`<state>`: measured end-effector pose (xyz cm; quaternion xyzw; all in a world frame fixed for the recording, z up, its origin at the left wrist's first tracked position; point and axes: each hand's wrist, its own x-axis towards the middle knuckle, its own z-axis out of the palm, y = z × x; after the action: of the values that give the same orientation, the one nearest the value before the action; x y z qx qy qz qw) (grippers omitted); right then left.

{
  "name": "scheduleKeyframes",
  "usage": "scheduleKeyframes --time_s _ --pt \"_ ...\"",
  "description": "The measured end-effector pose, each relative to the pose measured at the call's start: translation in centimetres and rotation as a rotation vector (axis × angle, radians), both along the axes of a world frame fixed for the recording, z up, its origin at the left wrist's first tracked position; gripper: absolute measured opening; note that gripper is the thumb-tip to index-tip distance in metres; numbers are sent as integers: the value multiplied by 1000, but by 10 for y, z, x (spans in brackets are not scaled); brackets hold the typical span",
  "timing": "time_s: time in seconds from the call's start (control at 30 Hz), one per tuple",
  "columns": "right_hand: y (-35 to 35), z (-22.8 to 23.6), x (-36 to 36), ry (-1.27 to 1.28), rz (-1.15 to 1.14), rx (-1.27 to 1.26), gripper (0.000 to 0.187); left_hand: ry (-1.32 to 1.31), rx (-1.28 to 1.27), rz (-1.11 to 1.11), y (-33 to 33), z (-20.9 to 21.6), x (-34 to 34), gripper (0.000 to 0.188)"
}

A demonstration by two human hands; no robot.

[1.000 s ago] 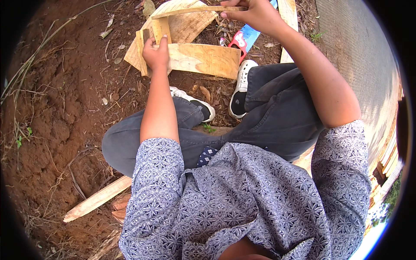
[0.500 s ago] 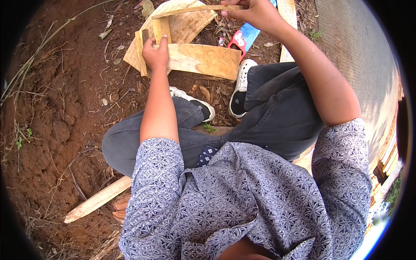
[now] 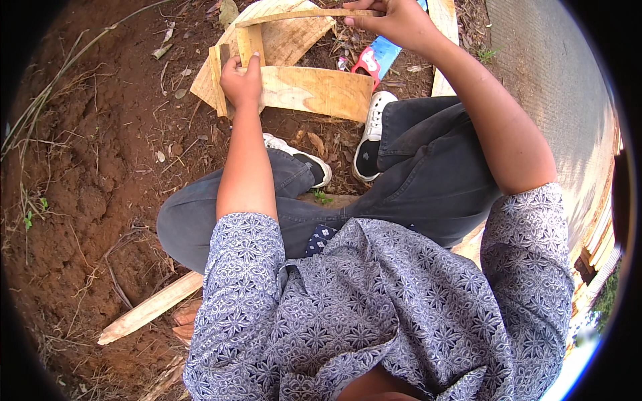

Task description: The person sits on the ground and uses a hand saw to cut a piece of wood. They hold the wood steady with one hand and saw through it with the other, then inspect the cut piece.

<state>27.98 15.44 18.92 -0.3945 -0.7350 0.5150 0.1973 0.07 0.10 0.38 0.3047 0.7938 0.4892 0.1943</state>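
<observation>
My left hand point(image 3: 242, 83) is closed on the left end of a wide wooden board point(image 3: 317, 91), its thumb pointing away from me along a short wooden piece point(image 3: 251, 45). Another narrow wooden piece point(image 3: 218, 80) stands just left of that hand. Farther out, my right hand point(image 3: 404, 25) pinches the right end of a long thin wooden strip point(image 3: 301, 15). The strip's left end meets the top of the short piece; whether they are fastened cannot be seen. Beneath these lies a broad, pale wooden slab point(image 3: 284, 45) on the soil.
A handsaw with a red handle point(image 3: 368, 63) and blue blade lies beyond my right shoe point(image 3: 374, 134). Right of it runs a pale plank point(image 3: 443, 73), then a grey paved strip point(image 3: 542, 73). Split wood point(image 3: 154, 307) lies at the lower left on brown soil.
Almost nothing differs. The thin strip and the short wooden piece have shifted very slightly to the right, with both hands keeping their holds.
</observation>
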Motion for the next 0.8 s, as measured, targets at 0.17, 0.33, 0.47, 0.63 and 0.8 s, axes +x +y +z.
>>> scheduleKeyframes --time_s 0.17,0.33,0.47,0.63,0.8 --pt "0 -6 2 55 4 11 22 16 -23 -15 0 5 2 33" --pt "1 -5 -1 64 6 -18 21 27 -30 -10 -1 7 1 33" --pt "1 -6 0 98 6 -46 20 23 -31 -19 0 12 3 33" --pt "-1 -5 1 65 -10 -30 20 39 -51 -17 2 13 5 35" --pt "6 -2 1 -24 -177 61 20 101 -66 -9 1 -1 -2 37"
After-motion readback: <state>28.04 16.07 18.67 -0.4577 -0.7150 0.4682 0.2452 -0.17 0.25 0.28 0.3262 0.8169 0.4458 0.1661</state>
